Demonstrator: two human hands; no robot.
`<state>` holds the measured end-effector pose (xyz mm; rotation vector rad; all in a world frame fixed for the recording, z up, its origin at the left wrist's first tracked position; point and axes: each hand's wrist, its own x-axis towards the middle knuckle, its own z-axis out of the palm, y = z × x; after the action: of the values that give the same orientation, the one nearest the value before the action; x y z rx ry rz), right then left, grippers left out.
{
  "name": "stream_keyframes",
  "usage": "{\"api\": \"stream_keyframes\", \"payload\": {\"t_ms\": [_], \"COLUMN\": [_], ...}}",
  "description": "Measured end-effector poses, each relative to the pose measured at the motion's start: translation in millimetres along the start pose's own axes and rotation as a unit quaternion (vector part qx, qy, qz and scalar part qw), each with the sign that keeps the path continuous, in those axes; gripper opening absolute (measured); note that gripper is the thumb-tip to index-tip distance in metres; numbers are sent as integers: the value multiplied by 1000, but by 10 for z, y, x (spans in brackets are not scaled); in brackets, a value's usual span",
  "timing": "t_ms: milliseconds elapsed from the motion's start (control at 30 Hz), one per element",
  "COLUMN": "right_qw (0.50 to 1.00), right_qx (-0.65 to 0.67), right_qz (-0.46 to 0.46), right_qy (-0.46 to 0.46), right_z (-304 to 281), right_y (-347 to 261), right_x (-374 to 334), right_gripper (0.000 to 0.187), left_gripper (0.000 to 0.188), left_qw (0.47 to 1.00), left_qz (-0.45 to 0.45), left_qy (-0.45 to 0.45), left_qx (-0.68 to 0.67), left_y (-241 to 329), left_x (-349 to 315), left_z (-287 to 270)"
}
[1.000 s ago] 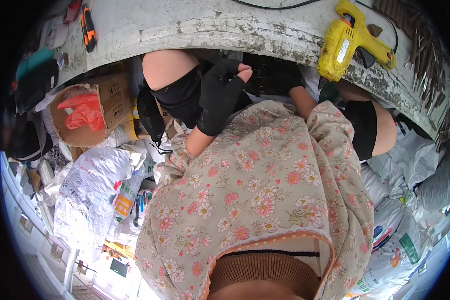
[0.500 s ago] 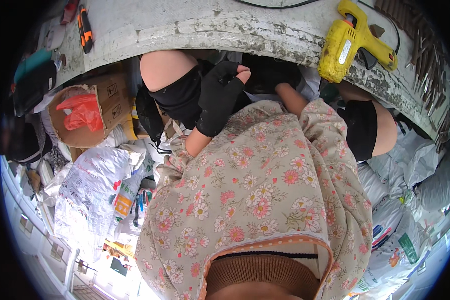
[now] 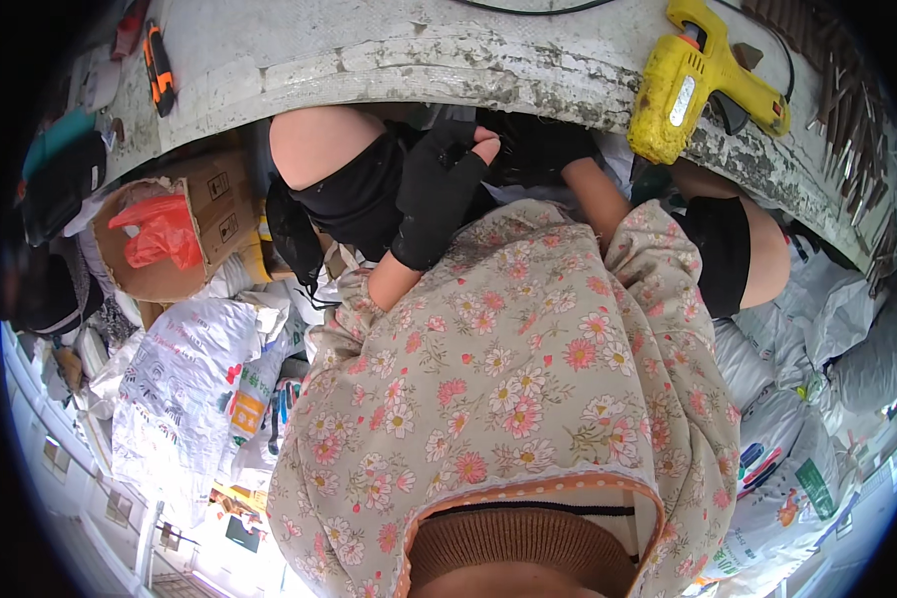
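Observation:
My left hand (image 3: 441,184), in a black fingerless glove, rests over my lap just below the table's front edge. Its thumb and forefinger tips are drawn together; anything between them is too small or hidden to make out. To its right, my right hand (image 3: 548,148) reaches under the table edge in a black glove, its fingers lost in the dark there. A patterned floral apron (image 3: 508,359) covers my lap and front. Whatever lies between the two hands is black on black and cannot be told apart.
On the worn pale table (image 3: 419,65) lie a yellow glue gun (image 3: 680,95), an orange-black utility knife (image 3: 157,72) and several thin brown sticks (image 3: 852,149). A cardboard box (image 3: 219,214) with a red plastic bag (image 3: 167,237) stands left. White sacks (image 3: 184,389) flank me.
My right hand has come further into view below the table edge, its black glove now showing, and its forearm shifted slightly right. My left hand keeps nearly the same place and closed shape.

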<state>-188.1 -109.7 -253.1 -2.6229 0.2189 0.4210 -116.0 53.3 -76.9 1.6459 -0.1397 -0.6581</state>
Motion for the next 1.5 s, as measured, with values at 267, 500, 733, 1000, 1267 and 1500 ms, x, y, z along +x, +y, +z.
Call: {"api": "stream_keyframes", "payload": {"t_ms": [267, 500, 733, 1000, 1267, 1500], "right_qw": [998, 990, 978, 998, 978, 991], "right_qx": [-35, -33, 117, 42, 199, 135], "right_qz": [-10, -38, -15, 29, 43, -21], "right_qy": [41, 131, 172, -43, 52, 7], "right_z": [196, 349, 27, 215, 935, 146], "right_y": [301, 165, -8, -191, 37, -366], "right_x": [75, -292, -262, -90, 6, -102], "right_gripper": [47, 45, 35, 44, 41, 32], "left_gripper": [15, 14, 13, 13, 12, 12], "left_qw": [999, 1000, 998, 999, 996, 981], "left_qz": [-33, -10, -31, -24, -52, 51], "left_qy": [3, -28, 6, -17, -9, -23], "left_qx": [-43, 3, -54, -46, -70, 188], "left_y": [-50, -17, -69, -115, -90, -26], "left_x": [19, 136, 32, -42, 8, 39], "left_z": [-5, 9, -48, 8, -35, -104]}}
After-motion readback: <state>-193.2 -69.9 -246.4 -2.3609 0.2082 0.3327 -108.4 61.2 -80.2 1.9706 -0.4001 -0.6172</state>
